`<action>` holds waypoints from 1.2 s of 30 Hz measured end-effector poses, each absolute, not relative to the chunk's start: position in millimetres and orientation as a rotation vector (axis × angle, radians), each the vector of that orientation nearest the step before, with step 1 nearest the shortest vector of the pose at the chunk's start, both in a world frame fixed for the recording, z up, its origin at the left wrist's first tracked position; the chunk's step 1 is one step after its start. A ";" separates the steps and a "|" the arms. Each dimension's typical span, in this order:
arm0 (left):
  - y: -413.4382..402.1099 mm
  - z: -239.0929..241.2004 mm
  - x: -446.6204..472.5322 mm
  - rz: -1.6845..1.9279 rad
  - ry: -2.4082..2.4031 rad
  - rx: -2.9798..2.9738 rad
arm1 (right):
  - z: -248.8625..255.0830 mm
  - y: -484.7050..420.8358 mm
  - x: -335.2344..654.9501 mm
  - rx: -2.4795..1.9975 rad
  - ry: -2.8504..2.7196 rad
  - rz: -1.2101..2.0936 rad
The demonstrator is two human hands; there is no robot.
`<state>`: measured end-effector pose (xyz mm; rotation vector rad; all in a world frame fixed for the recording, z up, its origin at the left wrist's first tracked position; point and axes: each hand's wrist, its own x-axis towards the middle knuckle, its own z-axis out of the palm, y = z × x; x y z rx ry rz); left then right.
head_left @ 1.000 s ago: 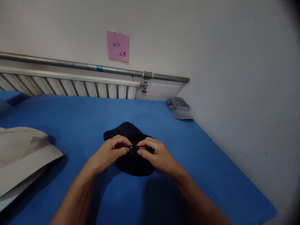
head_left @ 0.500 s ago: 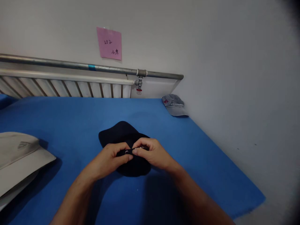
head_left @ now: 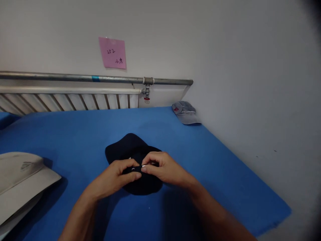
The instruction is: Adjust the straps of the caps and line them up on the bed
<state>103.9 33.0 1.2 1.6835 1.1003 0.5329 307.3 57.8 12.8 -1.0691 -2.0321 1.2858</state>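
Note:
A dark navy baseball cap [head_left: 145, 185] lies on the blue surface in front of me, its brim pointing away to the upper left and its inside partly showing. My left hand [head_left: 119, 174] pinches the cap's back strap [head_left: 136, 168] between thumb and fingers. Close beside it, almost touching, my right hand [head_left: 160, 167] pinches the same strap at a small shiny metal buckle. A small metal ring or eyelet shows on the strap between the hands. The fingertips hide part of the buckle.
Beige caps [head_left: 22, 177], seemingly stacked, lie at the left edge. A grey cap [head_left: 187, 113] sits at the far right corner of the blue surface [head_left: 75, 130], against the wall. Behind run a metal pipe [head_left: 120, 79] and a white radiator [head_left: 87, 100]. A pink note [head_left: 112, 53] hangs above.
The view has shifted slightly, so the cap and hands sit a little lower. Both hands keep their pinch on the strap, with the right fingers slightly moved at the buckle.

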 end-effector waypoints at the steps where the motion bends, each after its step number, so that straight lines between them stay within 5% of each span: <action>1: 33.4 1.5 104.2 0.546 1.109 1.691 | 13.4 57.3 307.2 -1.060 -2.053 1.229; 6: 34.2 4.5 96.2 0.602 1.083 1.583 | 21.1 57.5 317.3 -1.011 -2.103 1.110; 17: 28.1 -4.2 62.2 0.910 0.682 1.317 | 24.5 67.4 338.2 -0.894 -1.866 1.514; 27: 16.8 -3.4 65.6 1.538 0.169 1.052 | 12.4 77.2 336.0 -0.722 -1.977 1.554; 36: 16.8 22.7 67.6 2.047 0.701 0.652 | 1.3 76.3 323.4 -0.863 -2.128 1.239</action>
